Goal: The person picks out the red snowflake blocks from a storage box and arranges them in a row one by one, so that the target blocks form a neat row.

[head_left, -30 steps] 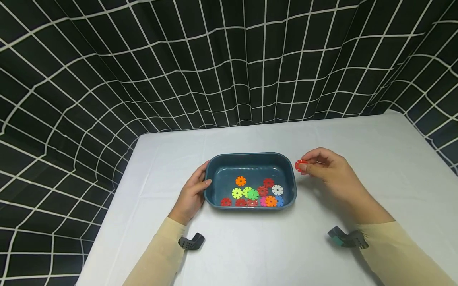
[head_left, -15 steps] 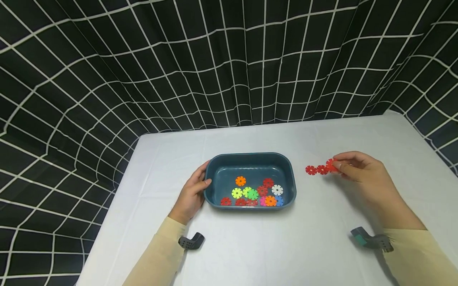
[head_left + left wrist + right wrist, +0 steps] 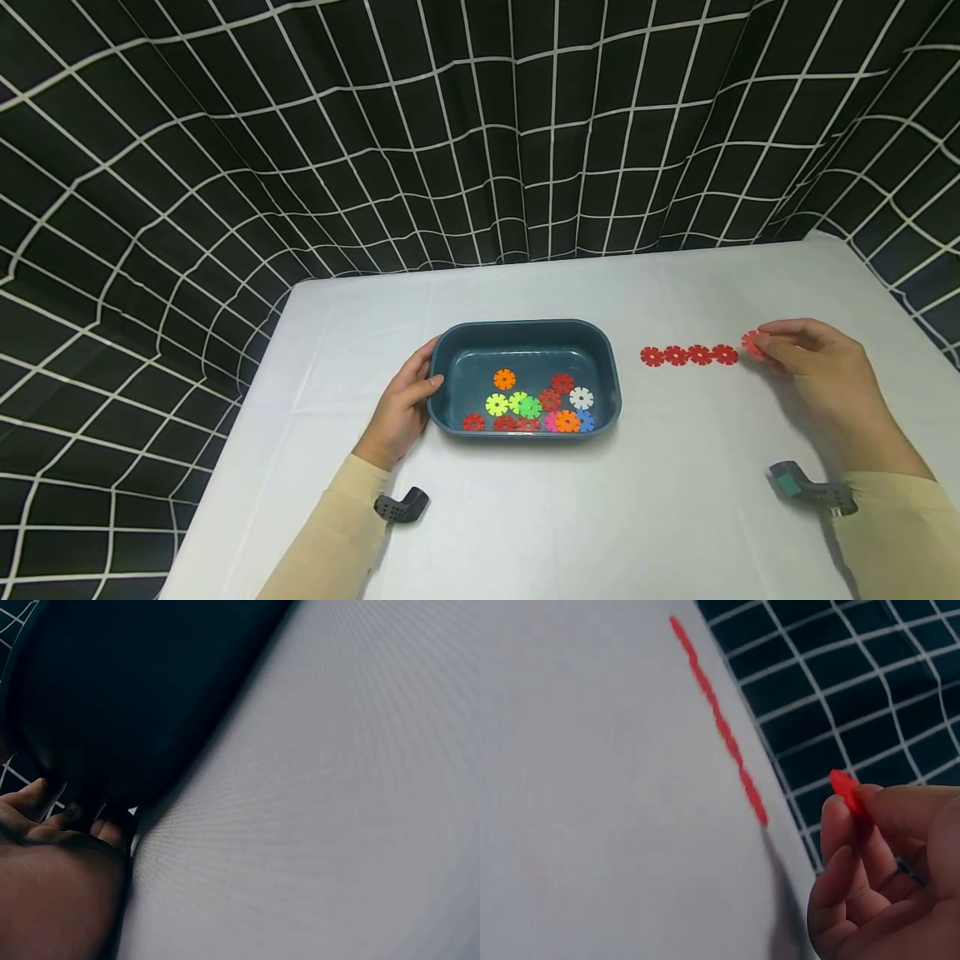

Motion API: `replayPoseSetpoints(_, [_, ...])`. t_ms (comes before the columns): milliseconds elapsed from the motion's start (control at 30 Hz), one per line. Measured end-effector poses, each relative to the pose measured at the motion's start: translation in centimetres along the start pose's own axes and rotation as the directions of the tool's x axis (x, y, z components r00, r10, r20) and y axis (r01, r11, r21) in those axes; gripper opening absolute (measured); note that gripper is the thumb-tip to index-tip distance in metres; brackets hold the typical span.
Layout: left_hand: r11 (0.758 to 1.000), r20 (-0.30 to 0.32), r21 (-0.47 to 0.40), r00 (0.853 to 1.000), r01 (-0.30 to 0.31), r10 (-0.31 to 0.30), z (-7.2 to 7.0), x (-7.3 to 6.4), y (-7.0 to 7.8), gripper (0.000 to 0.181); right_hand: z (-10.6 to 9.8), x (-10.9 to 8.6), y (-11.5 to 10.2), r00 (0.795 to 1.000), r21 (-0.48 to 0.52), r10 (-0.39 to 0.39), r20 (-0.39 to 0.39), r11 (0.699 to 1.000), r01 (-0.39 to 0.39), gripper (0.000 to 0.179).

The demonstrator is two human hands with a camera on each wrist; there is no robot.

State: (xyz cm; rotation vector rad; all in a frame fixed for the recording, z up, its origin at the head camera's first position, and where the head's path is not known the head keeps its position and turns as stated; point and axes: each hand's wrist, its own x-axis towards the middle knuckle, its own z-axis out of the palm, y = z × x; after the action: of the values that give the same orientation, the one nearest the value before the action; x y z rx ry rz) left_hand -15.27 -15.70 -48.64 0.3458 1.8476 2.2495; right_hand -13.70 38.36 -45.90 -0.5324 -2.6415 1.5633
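My left hand grips the left end of a dark teal plastic tub, thumb over its rim and fingers along the outside. Between thumb and fingers my right hand pinches a red notched disc, raised above the table in the right wrist view. Just left of that hand, several red notched discs lie in a straight row on the white cloth. Inside the tub are loose notched discs, among them an orange disc, a green disc, a white disc and several red ones.
A white cloth covers the table. Behind it and at both sides hangs a black curtain with a white grid. Each wrist wears a dark strap device, such as the left wrist device.
My right hand has moved right from beside the tub, carrying the red disc past the row's right end, uncovering the row. The left hand and tub have stayed put.
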Motion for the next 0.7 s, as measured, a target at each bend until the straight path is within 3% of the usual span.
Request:
replayPoseSetpoints(133, [1.0, -0.003, 0.002, 1.0, 0.005, -0.005, 0.1, 0.0, 0.1, 0.06, 0.0, 0.4, 0.6, 0.999, -0.083, 0.032, -0.026, 0.996, -0.034, 0.052])
replayPoseSetpoints(333, [1.0, -0.013, 0.008, 1.0, 0.018, -0.018, 0.1, 0.0, 0.2, 0.058, 0.4, 1.0, 0.8, 0.999, -0.229, -0.009, -0.048, 0.973, -0.002, 0.05])
replayPoseSetpoints(700, [1.0, -0.007, 0.009, 1.0, 0.005, -0.005, 0.1, 0.1, 0.1, 0.06, 1.0, 1.0, 1.1, 0.997, -0.262, -0.053, -0.053, 0.964, 0.037, 0.045])
